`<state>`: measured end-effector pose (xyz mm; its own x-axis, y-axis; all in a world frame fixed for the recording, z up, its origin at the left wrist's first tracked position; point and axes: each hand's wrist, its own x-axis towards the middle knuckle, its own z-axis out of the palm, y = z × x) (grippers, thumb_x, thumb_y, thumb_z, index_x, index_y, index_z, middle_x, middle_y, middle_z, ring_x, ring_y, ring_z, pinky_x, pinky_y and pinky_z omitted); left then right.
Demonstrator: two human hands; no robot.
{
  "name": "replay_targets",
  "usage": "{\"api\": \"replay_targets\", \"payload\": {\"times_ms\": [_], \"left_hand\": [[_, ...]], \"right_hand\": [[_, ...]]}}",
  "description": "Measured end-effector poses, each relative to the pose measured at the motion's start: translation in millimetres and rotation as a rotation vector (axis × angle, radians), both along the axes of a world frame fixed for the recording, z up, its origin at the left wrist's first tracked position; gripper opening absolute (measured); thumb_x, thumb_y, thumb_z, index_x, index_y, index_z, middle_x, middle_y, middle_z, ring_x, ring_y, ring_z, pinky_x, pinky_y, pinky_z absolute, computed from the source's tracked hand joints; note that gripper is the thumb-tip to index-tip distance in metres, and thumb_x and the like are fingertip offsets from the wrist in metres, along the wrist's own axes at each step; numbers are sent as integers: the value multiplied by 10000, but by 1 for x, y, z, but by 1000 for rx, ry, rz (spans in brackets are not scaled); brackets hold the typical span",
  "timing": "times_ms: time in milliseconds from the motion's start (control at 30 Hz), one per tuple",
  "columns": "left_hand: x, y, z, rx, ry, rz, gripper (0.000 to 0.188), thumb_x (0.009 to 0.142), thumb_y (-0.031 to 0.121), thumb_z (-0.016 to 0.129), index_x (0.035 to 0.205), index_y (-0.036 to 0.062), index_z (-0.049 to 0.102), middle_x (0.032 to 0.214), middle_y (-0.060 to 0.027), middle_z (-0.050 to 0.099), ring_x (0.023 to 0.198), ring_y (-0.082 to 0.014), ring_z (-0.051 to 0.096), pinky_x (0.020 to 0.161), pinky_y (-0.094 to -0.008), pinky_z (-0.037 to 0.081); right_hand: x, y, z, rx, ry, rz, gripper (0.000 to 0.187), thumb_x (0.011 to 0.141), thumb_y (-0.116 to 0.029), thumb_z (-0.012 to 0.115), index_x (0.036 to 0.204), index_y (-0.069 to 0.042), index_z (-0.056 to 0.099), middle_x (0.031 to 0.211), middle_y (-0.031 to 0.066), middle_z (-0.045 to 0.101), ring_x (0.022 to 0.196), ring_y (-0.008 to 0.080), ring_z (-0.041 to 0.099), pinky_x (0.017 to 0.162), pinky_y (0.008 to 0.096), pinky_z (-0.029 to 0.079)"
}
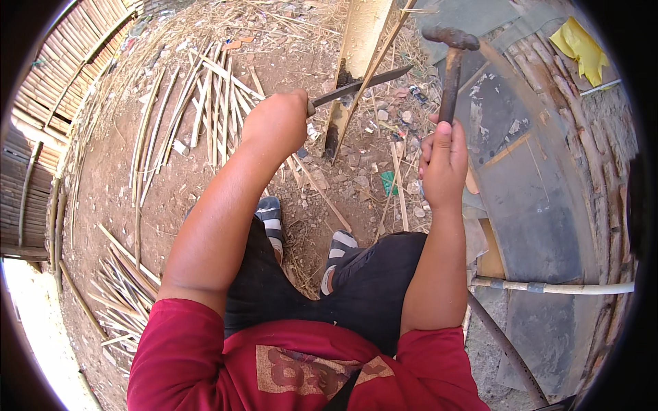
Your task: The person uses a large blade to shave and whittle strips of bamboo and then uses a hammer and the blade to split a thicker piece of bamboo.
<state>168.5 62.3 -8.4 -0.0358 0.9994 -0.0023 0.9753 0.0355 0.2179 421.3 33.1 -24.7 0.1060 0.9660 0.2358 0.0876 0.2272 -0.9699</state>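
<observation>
My left hand point(279, 122) is closed round the handle of a long dark-bladed knife point(389, 77), whose tip points to the right. The blade crosses a split length of bamboo point(364, 38) standing ahead of me, with a pale inner face and a dark lower end. Along its right side runs a narrow strip point(375, 67), parted from the wider piece. How deep the blade sits in the bamboo I cannot tell. My right hand point(444, 161) grips a hammer point(451, 72) upright by its dark handle, its rusty head raised to the right of the knife tip.
Thin bamboo strips point(218, 106) lie on the dirt at the left, with another heap point(127, 294) at the lower left. Dark sheets point(528, 198) and a pale pipe point(569, 288) are on the right. A yellow scrap point(581, 51) lies at the far right, and a bamboo wall point(58, 75) stands left.
</observation>
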Motion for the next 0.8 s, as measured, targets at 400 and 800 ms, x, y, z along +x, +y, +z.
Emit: {"api": "replay_targets", "payload": {"times_ms": [400,800], "left_hand": [[-10,2,-10,41,-30,-16,162,919,90,600,1055,34,669,969,-221,729,947,-397,717,846,-504,563],[-11,2,-9,38,9,-1,155,927,79,591,1057,19,651,982,-228,725,953,-394,715,844,-506,565]], "right_hand": [[3,12,-8,-106,-173,35,411,1112,-386,475,1274,-22,579,707,-39,477,591,64,444,533,273,372],[2,6,-8,-84,-185,-11,403,1116,-387,460,1209,-33,629,726,-19,502,560,62,423,525,260,364]]}}
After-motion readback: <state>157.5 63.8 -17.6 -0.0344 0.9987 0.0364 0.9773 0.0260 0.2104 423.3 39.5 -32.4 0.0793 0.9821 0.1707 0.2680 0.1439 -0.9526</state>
